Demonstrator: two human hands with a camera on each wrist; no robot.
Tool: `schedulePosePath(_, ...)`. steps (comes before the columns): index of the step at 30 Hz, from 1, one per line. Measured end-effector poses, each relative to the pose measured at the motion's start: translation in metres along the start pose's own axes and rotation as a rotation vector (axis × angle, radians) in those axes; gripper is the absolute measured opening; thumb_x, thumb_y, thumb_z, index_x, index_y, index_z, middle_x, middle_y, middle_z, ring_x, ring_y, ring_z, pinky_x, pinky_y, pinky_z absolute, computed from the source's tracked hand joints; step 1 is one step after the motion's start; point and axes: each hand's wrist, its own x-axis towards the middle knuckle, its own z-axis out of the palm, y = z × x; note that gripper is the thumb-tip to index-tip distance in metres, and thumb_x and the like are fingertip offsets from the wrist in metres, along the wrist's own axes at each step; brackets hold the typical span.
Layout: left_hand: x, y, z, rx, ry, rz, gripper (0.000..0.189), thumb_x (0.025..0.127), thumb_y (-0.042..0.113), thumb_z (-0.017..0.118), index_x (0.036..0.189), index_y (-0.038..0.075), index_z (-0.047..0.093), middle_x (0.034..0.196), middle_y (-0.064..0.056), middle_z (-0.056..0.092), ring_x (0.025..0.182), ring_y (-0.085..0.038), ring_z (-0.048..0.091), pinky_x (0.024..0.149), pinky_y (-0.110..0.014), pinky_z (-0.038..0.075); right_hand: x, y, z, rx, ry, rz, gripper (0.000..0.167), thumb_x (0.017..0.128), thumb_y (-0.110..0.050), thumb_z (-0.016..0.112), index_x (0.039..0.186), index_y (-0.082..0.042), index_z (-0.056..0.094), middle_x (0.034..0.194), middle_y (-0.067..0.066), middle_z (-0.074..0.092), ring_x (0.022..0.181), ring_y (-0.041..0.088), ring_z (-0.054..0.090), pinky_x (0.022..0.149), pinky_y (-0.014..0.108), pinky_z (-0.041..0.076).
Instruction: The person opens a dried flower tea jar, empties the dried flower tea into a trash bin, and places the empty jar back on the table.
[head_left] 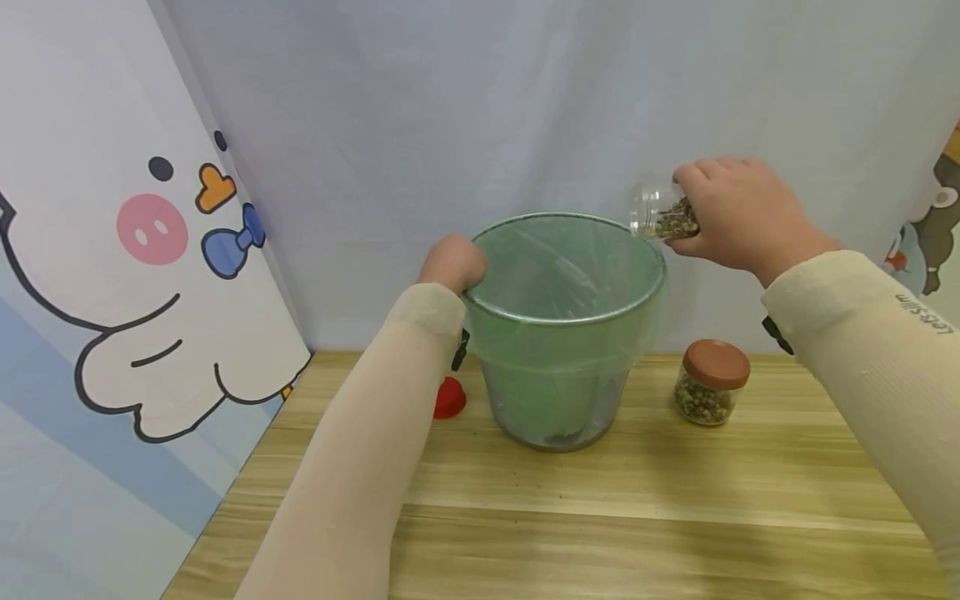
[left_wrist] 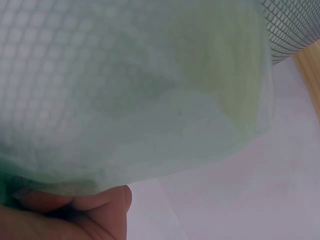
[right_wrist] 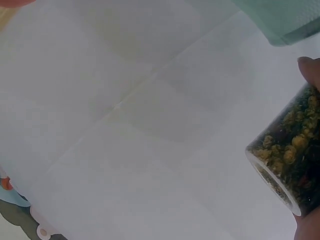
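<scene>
A mesh wastebasket [head_left: 551, 408] lined with a green plastic bag [head_left: 562, 342] stands on the table. The bag is folded over its rim. My left hand [head_left: 453, 262] grips the left side of the rim; in the left wrist view its curled fingers [left_wrist: 102, 210] lie at the bag's edge. My right hand [head_left: 742, 208] holds a clear jar [head_left: 654, 210] near the basket's right rim. This jar lies tipped almost on its side, mouth to the left. Dried flower buds and leaves [right_wrist: 300, 142] fill part of it.
A second jar [head_left: 708, 392], with a brown lid and similar dried contents, stands upright right of the basket. Left of the basket lies a red cap [head_left: 450, 398], partly behind the left forearm. A pale curtain [head_left: 390, 125] hangs behind the wooden table [head_left: 570, 533].
</scene>
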Motion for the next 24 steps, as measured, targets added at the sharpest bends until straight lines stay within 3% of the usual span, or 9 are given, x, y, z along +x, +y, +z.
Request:
schedulePosePath(4,0.0004,0.0003,-0.0005,0.010,0.002,0.000,0.039,0.108,0.011,0.032,0.072,0.012,0.046,0.107,-0.017,0.060,0.065,-0.019,0.034,0.067,-0.033,0.041,0.0015,-0.0007,-0.0043,-0.028,-0.007,-0.038,0.070,0.081,-0.026,0.089,0.129,0.009,0.052,0.120,0.030,0.058,0.114,0.051,0.054,0.098,0.066,0.039)
schedulePosePath(13,-0.0007,-0.0016,0.0001,0.005,0.027,0.021,0.036,0.108,0.012,0.033,0.077,0.009,0.052,0.116,-0.018,0.060,0.077,-0.024,0.046,0.076,-0.035,0.045,0.0043,-0.0025,-0.0064,-0.115,-0.003,-0.090,0.069,0.081,-0.025,0.090,0.127,0.009,0.051,0.121,0.030,0.057,0.116,0.051,0.053,0.103,0.067,0.036)
schedulePosePath(24,-0.0010,-0.0018,0.0005,0.021,0.030,0.036,0.035,0.108,0.012,0.033,0.082,0.006,0.056,0.122,-0.020,0.059,0.084,-0.025,0.050,0.082,-0.037,0.047,0.0069,-0.0054,-0.0068,-0.155,0.070,-0.163,0.058,0.078,-0.019,0.092,0.113,0.004,0.052,0.107,0.023,0.059,0.104,0.046,0.057,0.096,0.063,0.041)
